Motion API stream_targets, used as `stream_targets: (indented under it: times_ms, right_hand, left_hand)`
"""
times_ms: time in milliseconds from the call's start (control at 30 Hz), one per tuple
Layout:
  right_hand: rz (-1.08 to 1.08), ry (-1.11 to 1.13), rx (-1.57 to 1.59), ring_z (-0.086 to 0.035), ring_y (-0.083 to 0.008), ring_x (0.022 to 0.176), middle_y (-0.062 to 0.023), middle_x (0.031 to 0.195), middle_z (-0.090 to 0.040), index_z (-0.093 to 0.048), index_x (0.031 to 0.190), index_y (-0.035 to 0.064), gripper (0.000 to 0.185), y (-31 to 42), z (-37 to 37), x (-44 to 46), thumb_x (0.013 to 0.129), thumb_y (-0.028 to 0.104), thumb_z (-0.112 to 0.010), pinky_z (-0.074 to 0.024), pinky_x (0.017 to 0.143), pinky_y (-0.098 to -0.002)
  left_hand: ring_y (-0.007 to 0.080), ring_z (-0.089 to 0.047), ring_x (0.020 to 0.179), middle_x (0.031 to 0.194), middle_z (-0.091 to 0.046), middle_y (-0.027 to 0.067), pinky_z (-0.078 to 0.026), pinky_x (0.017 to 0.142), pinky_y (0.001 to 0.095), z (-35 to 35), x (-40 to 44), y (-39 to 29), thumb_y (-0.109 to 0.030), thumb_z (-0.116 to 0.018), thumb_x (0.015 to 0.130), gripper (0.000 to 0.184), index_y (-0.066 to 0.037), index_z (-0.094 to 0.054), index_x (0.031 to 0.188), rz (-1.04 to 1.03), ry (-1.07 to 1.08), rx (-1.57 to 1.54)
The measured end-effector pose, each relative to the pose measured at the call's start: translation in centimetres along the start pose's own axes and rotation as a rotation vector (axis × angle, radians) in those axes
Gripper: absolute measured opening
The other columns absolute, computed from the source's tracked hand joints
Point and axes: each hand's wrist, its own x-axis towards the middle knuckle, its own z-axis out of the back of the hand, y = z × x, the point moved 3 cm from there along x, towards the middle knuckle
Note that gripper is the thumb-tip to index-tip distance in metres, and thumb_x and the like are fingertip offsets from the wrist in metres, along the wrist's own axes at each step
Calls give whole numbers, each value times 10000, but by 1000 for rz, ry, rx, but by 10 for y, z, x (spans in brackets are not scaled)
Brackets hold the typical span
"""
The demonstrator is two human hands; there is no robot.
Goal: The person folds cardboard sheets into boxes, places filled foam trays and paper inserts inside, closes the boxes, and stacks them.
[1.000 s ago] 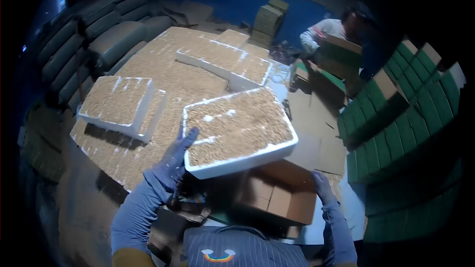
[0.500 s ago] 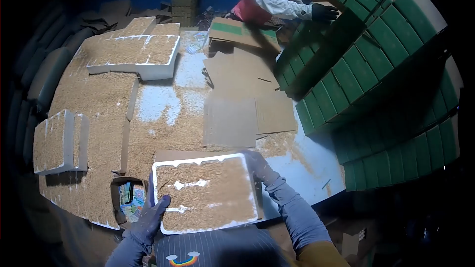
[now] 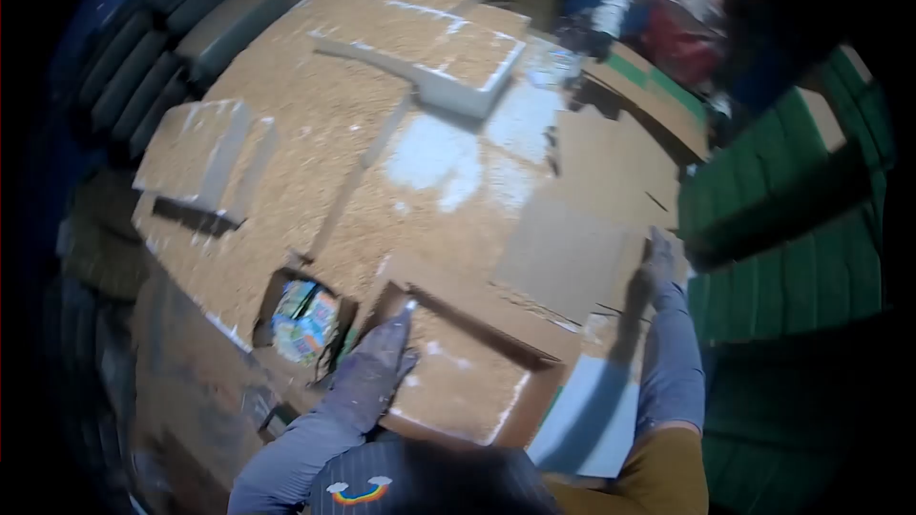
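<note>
A block [image 3: 458, 377] with a grain-covered top and white edges lies inside an open cardboard box [image 3: 477, 324] in front of me. My left hand [image 3: 377, 362], in a stained glove, rests at the box's left side. Its fingers are stretched along the block's edge, with the thumb apart. My gloved right hand [image 3: 658, 267] reaches forward with straight fingers at the right end of the flat cardboard sheets [image 3: 563, 248]. It is slightly blurred, so I cannot tell whether it touches them.
A small box of colourful packets [image 3: 305, 324] stands left of my left hand. Grain-topped blocks [image 3: 468, 86] sit on the grain-covered table [image 3: 286, 105]. Green cartons [image 3: 773, 181] are stacked at right. Across the table, a person [image 3: 668, 19] is at a green-striped cardboard box [image 3: 649, 95].
The block has gone from between both hands into the cardboard box. My right hand has left it and moved forward to the sheets. The view has swung, and the other person has shifted posture.
</note>
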Motion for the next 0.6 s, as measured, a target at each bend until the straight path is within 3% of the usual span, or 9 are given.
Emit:
stream_targets:
  times_ms: [33,67,100,167,233,300,400,467,600]
  right_hand:
    - [-202,161,-187,-353,-376,1383,-220,1430,-446,-386,1464,135,723,11,2,1,764,39,-542,-317,1130,-445]
    - [-198,284,-286,-387,-378,1360,-218,1422,-453,-392,1455,174,733,54,31,-6,753,74,-579,-332,1119,-452]
    - [-94,325,-377,-462,-381,1291,-210,1367,-500,-423,1411,133,753,40,16,5,698,111,-663,-370,1089,-457]
    - [-7,153,-374,-514,-380,1231,-204,1289,-554,-500,1323,91,719,28,14,4,641,128,-724,-404,1062,-440]
    - [-29,174,-319,-533,-370,1199,-207,1239,-580,-565,1240,47,661,44,46,-6,611,133,-750,-443,1012,-419]
    - [86,185,-189,-645,-383,952,-221,1039,-673,-640,1101,2,445,2,52,-7,682,135,-709,-535,780,-416]
    - [252,370,-179,-657,-351,855,-168,908,-676,-669,1030,47,239,49,120,-53,800,101,-633,-520,734,-434]
    - [266,248,-211,-657,-341,854,-159,936,-677,-659,1051,44,232,108,158,-104,830,82,-602,-520,729,-412]
    - [192,-29,-189,-656,-326,927,-131,1061,-666,-609,1149,49,257,187,198,-187,899,71,-557,-517,758,-385]
  left_hand:
    - [342,-616,1070,1166,-621,190,-510,898,395,12,-4,-6,-219,-671,899,442,-48,-557,1291,-77,-84,37]
    - [334,-618,1072,1162,-625,187,-511,898,388,28,-11,-2,-207,-682,890,398,-43,-591,1241,-20,-128,28]
    - [326,-620,1075,1158,-628,185,-513,897,382,42,-17,3,-196,-692,882,354,-38,-625,1191,19,-170,12]
    - [318,-628,999,1069,-648,143,-515,856,390,61,-35,44,-166,-678,867,260,-38,-664,1093,302,-414,-67]
    - [316,-627,945,999,-641,145,-513,847,393,68,-51,105,-100,-701,818,194,-28,-675,996,432,-442,-27]
    - [320,-614,983,1045,-627,160,-504,856,409,49,-55,161,-209,-669,863,240,-43,-669,1035,511,-313,-33]
    - [331,-596,1005,1090,-603,165,-486,877,431,27,-35,192,-332,-642,884,325,-55,-660,1051,529,-120,153]
    - [337,-576,1032,1118,-583,163,-465,907,445,17,-20,193,-415,-633,880,410,-61,-644,1086,551,158,370]
    - [307,-516,1126,1159,-561,125,-411,974,424,32,-31,179,-427,-720,797,548,-124,-567,1227,396,-209,144]
